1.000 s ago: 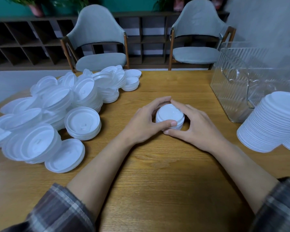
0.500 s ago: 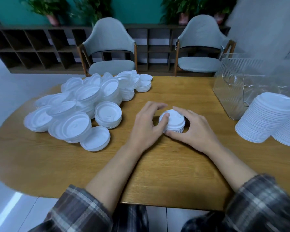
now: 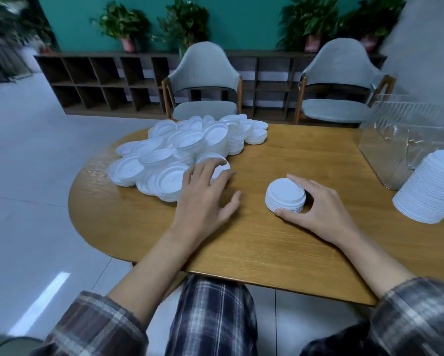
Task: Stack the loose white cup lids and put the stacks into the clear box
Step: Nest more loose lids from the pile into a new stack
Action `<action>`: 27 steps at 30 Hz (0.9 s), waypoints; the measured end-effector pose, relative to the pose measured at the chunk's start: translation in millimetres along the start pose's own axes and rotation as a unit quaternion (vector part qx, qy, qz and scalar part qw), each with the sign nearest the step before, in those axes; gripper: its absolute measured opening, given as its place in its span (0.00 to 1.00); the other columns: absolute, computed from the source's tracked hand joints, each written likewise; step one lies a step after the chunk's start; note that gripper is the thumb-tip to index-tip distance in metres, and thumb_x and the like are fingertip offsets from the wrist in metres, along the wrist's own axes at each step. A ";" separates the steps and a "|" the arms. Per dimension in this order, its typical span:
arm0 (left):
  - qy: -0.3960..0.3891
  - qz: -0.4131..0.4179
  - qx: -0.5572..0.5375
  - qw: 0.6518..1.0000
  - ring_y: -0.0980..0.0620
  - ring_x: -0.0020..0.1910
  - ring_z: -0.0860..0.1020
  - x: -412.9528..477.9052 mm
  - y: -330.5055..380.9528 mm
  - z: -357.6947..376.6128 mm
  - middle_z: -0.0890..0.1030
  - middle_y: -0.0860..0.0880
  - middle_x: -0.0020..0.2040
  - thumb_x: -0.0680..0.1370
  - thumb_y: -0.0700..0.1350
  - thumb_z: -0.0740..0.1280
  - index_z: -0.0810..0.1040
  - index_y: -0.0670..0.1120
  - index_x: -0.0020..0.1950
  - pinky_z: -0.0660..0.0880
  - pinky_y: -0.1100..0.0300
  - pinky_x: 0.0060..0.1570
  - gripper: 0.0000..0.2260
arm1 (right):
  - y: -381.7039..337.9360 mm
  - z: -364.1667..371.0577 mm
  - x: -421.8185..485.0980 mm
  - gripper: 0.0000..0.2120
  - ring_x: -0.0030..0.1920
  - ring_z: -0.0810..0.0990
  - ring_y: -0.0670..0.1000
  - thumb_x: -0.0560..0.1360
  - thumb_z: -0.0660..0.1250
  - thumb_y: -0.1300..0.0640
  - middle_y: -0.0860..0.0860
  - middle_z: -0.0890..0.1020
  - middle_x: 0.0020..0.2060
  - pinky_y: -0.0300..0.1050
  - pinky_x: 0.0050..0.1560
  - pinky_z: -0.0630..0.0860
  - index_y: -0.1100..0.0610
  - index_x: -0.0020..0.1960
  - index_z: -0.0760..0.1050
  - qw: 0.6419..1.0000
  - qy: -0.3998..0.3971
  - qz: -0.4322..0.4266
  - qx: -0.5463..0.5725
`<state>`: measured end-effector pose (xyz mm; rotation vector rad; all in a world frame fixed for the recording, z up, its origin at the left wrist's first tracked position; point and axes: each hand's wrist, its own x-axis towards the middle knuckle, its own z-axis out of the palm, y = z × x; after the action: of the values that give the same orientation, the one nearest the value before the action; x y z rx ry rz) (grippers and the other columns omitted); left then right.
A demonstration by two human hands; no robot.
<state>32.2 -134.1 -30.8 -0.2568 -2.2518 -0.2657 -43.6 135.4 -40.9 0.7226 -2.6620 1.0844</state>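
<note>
Head view: a person's left hand (image 3: 205, 191) lies spread and fairly flat, fingertips on a lid (image 3: 222, 164) at the near edge of the pile (image 3: 164, 152) of loose white lids, which lies ahead and to its left. The right hand (image 3: 323, 204) cups a short upright stack (image 3: 285, 195) mid-tabletop (image 3: 254, 242), thumb in front, fingers curled behind. The pile is on the left hand's side, so the next lid is likely that hand's to carry across to the stack. The lids are thin, round, rimmed plastic that nests flat. The clear box (image 3: 395, 140), ribbed and glossy, stands far right beyond the right hand, with tall stacks (image 3: 431, 191) just before it.
</note>
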 end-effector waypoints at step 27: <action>-0.143 -0.080 -0.039 0.986 0.55 0.73 0.72 -14.6 -43.8 -21.8 0.73 0.55 0.74 0.67 0.79 0.69 0.72 0.57 0.76 0.79 0.47 0.60 0.43 | -0.2 -2.0 -1.9 0.42 0.63 0.74 0.40 0.65 0.82 0.41 0.41 0.79 0.62 0.28 0.61 0.63 0.44 0.76 0.72 1.000 -0.022 -0.012 0.008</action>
<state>45.3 -183.4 -32.9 -0.1633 -2.5538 -0.4265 -41.8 137.4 -40.0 0.7871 -2.6767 1.0981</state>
